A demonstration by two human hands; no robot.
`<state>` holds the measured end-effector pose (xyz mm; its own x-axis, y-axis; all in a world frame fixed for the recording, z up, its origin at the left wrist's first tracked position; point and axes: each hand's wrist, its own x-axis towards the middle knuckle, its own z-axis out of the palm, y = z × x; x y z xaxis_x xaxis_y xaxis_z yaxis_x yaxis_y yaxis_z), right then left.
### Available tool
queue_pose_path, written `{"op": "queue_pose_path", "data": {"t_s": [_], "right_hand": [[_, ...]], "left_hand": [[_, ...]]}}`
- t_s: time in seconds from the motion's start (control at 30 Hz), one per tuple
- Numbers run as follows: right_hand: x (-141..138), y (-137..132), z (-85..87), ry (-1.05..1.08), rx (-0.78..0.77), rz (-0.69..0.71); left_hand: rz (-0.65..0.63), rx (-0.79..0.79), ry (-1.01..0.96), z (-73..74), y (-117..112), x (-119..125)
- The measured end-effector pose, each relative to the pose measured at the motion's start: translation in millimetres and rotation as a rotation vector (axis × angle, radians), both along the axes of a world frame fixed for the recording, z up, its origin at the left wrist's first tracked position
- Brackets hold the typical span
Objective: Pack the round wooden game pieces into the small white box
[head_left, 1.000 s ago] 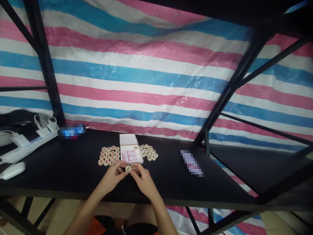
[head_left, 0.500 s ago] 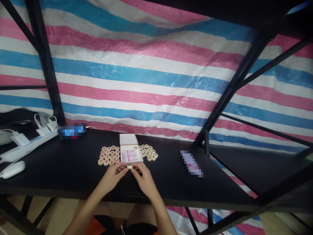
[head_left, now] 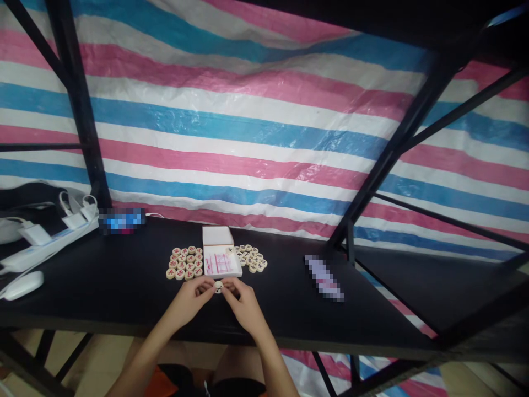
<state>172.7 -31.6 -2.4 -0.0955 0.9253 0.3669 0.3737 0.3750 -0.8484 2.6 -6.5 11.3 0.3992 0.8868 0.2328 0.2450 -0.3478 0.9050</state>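
Note:
Between my left hand (head_left: 194, 295) and my right hand (head_left: 239, 295) is a round xiangqi piece (head_left: 219, 286), pinched by the fingertips of both. Its marked face, with a dark character, is tilted up toward me. Just beyond the hands lies an open white box (head_left: 235, 270) whose inside shows pink lines, with one piece (head_left: 230, 250) in its far right corner. Red-marked xiangqi pieces (head_left: 181, 264) stand in rows to the left of the box. Dark-marked pieces (head_left: 253, 259) lie in a looser group at its right.
A blurred-out flat object (head_left: 323, 277) lies on the black table (head_left: 289, 314) to the right. At the left are a white power strip (head_left: 49, 242) with plugs, a white mouse-like object (head_left: 25, 285) and a pixelated device (head_left: 123, 220). Black metal posts (head_left: 359, 193) frame a striped plastic sheet (head_left: 231, 127).
The xiangqi piece has been turned in my fingers: it showed mostly its pale edge before, and now its marked face shows. Both hands have stayed nearly in place.

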Motion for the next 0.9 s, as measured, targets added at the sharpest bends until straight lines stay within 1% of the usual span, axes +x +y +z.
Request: {"op": "queue_pose_path", "data": {"t_s": [0.13,0.33,0.67,0.9], "right_hand": [[-0.4,-0.5,1.4,0.008,0.006,-0.012],[-0.3,-0.5,0.6,0.008,0.024,-0.012],[-0.2,2.2,-1.2,-0.023,0.014,-0.002],[-0.4,1.4,-0.4,-0.019,0.033,-0.01]], "left_hand": [[0.006,-0.003,0.024,-0.6,1.2,0.8],[0.007,0.015,0.061,2.2,-1.1,0.9],[-0.013,-0.011,0.013,1.8,-0.9,-0.4],[-0.007,-0.03,-0.036,-3.4,1.6,-1.6]]}}
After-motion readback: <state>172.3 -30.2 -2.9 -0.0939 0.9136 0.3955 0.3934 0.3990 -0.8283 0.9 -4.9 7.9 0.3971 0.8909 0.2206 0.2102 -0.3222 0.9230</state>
